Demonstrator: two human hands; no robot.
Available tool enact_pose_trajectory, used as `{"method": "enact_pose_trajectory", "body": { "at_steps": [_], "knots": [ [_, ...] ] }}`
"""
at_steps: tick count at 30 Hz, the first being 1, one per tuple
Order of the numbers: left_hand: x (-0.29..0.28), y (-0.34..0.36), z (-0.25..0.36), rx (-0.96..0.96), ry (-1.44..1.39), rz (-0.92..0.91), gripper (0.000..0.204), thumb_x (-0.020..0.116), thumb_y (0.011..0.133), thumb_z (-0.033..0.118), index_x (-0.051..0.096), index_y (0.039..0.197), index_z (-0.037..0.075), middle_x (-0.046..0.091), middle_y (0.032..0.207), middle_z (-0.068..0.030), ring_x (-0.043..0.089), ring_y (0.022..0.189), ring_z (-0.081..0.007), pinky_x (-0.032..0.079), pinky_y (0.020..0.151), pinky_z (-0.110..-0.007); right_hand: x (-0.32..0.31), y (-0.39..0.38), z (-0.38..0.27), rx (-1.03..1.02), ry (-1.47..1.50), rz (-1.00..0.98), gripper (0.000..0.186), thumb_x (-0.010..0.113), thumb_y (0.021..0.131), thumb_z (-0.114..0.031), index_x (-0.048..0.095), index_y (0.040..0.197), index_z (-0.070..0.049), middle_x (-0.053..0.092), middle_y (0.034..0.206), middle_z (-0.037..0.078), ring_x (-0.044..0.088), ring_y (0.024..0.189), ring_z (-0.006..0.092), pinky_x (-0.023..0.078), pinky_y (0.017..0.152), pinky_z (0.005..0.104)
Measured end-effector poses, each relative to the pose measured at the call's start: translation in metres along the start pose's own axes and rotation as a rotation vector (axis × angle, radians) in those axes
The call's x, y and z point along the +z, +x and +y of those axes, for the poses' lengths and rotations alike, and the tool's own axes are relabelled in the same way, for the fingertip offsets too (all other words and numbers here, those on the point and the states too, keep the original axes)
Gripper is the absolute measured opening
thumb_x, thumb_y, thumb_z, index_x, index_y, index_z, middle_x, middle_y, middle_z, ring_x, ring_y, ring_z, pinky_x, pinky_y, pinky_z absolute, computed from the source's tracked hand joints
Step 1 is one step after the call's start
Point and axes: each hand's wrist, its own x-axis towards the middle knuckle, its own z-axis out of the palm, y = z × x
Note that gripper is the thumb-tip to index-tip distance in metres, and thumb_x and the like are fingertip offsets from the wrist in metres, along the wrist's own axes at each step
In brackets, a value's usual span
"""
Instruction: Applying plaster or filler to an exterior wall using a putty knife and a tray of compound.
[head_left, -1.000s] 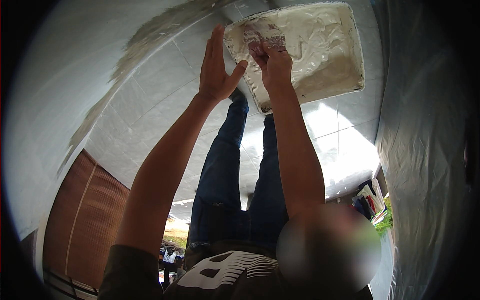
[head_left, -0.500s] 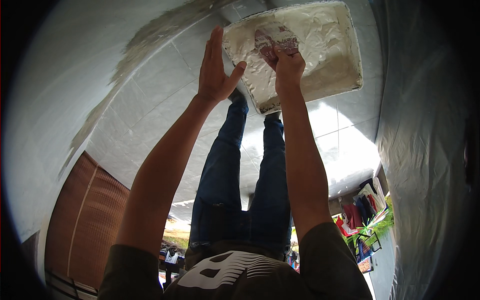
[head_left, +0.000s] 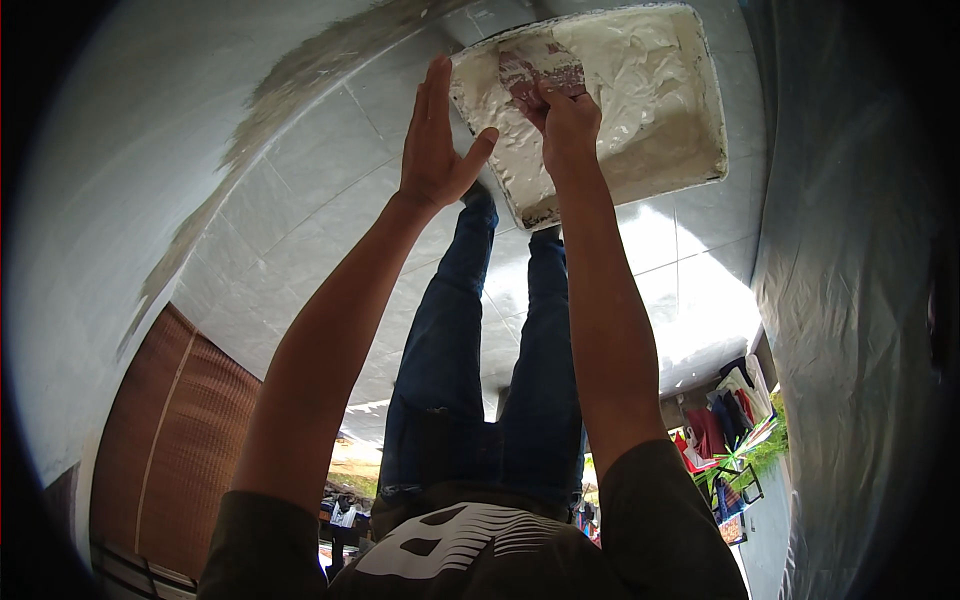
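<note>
Big stuff first: pale wall (head_left: 120, 220) curves down the left side (fisheye bend), with a rough darker band along its lower edge where it meets the floor

Grey tiled floor (head_left: 310, 220) fills the middle, bright light patch to the right of the legs

Clear plastic sheet (head_left: 850, 350) hangs down the right side, wrinkled; brown ribbed panel (head_left: 190, 440) at lower left

Person's blue jeans (head_left: 440, 370) run up the centre, feet just beside the near edge of the tray

Tray (head_left: 716, 125) is rectangular and shallow, sitting on the floor at top centre, rim stained dark in places; off-white paste (head_left: 650, 60) in it, ridged and thick at the far side, scraped thinner at the near right

Left hand (head_left: 432, 155) is spread flat, fingers straight and together, thumb out, holding nothing; it's by the tray's left edge, can't tell if touching

Right hand (head_left: 573, 130) is closed on the scraper (head_left: 540, 75), thumb on its near face

Scraper is reddish-brown, smeared with paste, over the left part of the tray; can't tell if the blade touches the paste
</note>
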Motion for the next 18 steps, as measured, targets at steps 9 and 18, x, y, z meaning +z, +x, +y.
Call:
{"method": "enact_pose_trajectory", "body": {
  "at_steps": [9, 18],
  "knots": [
    [-0.005, 0.002, 0.001, 0.048, -0.006, 0.023, 0.095, 0.07, 0.087, 0.033, 0.017, 0.156, -0.004, 0.028, 0.158, -0.0306, 0.029, 0.147, -0.0465, 0.022, 0.123, -0.051, -0.007, -0.01, 0.004, 0.11, 0.257, -0.11, 0.019, 0.059, 0.098, -0.002, 0.058, 0.117, 0.0, 0.067, 0.105, 0.01, 0.069, 0.095, 0.0224, 0.062, 0.086, 0.0376],
    [-0.024, 0.007, 0.033, 0.073, 0.001, 0.031, 0.095, 0.071, 0.087, 0.031, 0.016, 0.157, -0.004, 0.027, 0.159, -0.0303, 0.027, 0.148, -0.0458, 0.021, 0.123, -0.051, -0.049, -0.048, -0.025, 0.008, 0.473, -0.339, 0.021, 0.061, 0.099, -0.006, 0.059, 0.119, -0.007, 0.068, 0.105, 0.005, 0.069, 0.096, 0.0183, 0.061, 0.087, 0.0366]
  ]
}}
